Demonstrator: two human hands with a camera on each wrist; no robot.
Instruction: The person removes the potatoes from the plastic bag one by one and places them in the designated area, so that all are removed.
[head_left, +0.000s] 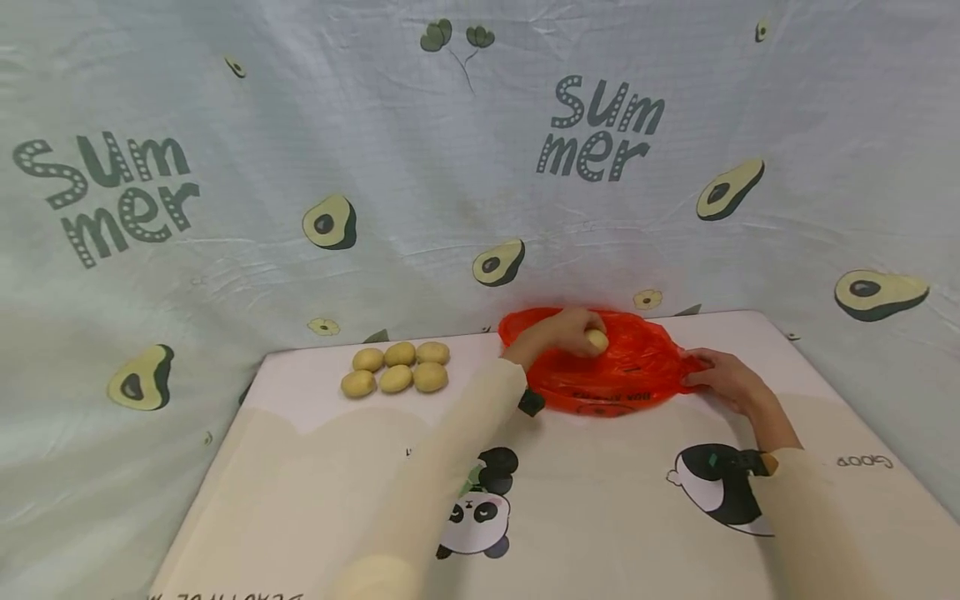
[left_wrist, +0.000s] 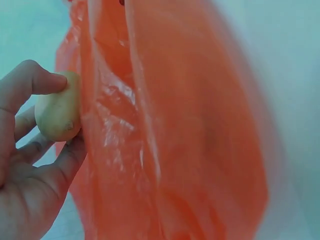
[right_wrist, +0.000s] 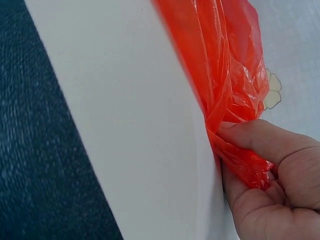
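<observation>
A red plastic bag (head_left: 637, 367) lies spread at the back of the table, its mouth toward the left. My left hand (head_left: 573, 332) is over the bag and grips a yellow potato (left_wrist: 60, 110) between thumb and fingers. In the left wrist view that potato sits right at the red film. My right hand (head_left: 726, 377) pinches the gathered right end of the bag, and a crumpled tuft (right_wrist: 250, 167) of it pokes out between thumb and fingers in the right wrist view.
Several potatoes (head_left: 396, 379) stand in two rows on the table (head_left: 315, 500), left of the bag. Behind the table hangs a pale cloth (head_left: 420, 167) printed with avocados and lettering. Panda drawings (head_left: 474, 521) mark the tabletop.
</observation>
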